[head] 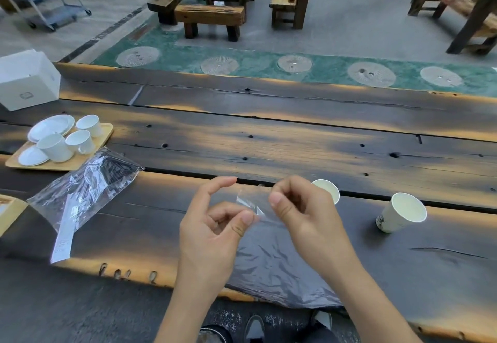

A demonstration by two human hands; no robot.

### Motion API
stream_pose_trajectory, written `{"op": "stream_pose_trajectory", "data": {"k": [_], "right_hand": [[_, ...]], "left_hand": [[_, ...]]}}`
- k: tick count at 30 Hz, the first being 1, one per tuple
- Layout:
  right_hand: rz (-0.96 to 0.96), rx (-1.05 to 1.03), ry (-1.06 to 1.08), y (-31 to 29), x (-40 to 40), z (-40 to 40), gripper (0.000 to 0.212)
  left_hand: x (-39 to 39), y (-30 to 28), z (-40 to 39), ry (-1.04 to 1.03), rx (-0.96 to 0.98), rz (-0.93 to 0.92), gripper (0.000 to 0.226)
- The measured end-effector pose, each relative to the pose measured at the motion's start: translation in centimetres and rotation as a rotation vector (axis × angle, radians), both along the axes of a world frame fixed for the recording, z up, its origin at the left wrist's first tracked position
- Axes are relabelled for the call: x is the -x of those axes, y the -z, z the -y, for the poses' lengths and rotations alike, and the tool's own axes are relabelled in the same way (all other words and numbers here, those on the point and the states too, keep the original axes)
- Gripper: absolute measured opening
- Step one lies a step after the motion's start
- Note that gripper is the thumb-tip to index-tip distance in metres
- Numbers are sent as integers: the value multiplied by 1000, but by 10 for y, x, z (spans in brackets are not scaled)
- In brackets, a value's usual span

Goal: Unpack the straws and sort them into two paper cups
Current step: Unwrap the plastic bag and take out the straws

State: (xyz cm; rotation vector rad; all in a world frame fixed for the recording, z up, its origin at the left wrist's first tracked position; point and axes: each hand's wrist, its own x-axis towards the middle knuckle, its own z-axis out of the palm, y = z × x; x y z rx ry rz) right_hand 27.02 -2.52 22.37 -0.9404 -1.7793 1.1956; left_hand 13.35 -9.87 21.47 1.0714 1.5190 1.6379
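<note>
A: Left hand pinches the near corner of a clear wrapper, thumb on fingertip. Right hand grips its other edge, fingers curled tight.

B: And below the hands?

A: A crumpled clear bag lies flat at the near edge of the wooden table. Two paper cups stand right: one cup just behind the right hand, another cup farther right.

B: The straws?

A: In the clear packet on the left, beside a tray of white crockery.
</note>
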Motion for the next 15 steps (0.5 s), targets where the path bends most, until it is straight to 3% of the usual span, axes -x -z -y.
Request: {"op": "stream_pose_trajectory", "data": {"k": [6,10,13,15], "right_hand": [[-130,140,60,-9,-13,-11,19],[-76,103,-103,-15,-8,-11,13],[-70,64,-90,-18,-2,-10,7],[-74,13,18,-19,-6,-13,8]], "left_hand": [[11,2,0,123,38,-41,45],[9,-3,-8,264,97,-70,59],[4,-7,-19,231,40,-151,16],[7,-9,-22,188,-12,-163,9]]}}
